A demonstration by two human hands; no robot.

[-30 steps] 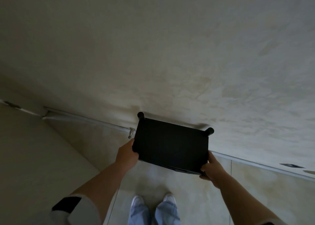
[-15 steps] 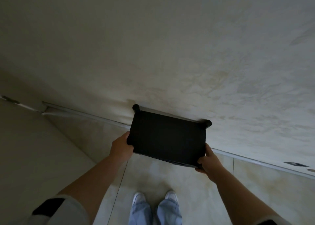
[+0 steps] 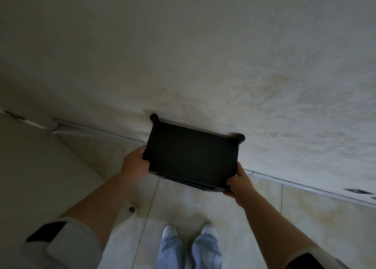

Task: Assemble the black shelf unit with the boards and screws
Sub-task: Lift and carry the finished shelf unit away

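The black shelf unit (image 3: 193, 156) is seen from above, its flat top board facing me and two round post ends showing at its far corners against the wall. My left hand (image 3: 135, 165) grips its near left corner. My right hand (image 3: 239, 182) grips its near right corner, fingers curled under the edge. A lower board shows as a dark strip beneath the near edge. The rest of the unit below the top is hidden.
A pale marbled wall (image 3: 223, 65) rises straight ahead, with a light baseboard (image 3: 97, 132) along the tiled floor (image 3: 183, 207). A second wall or door panel (image 3: 40, 177) stands on the left. My feet in white shoes (image 3: 189, 231) are below the unit.
The shelf unit has moved a little farther from me toward the wall with both hands on it; its far posts are now at the wall.
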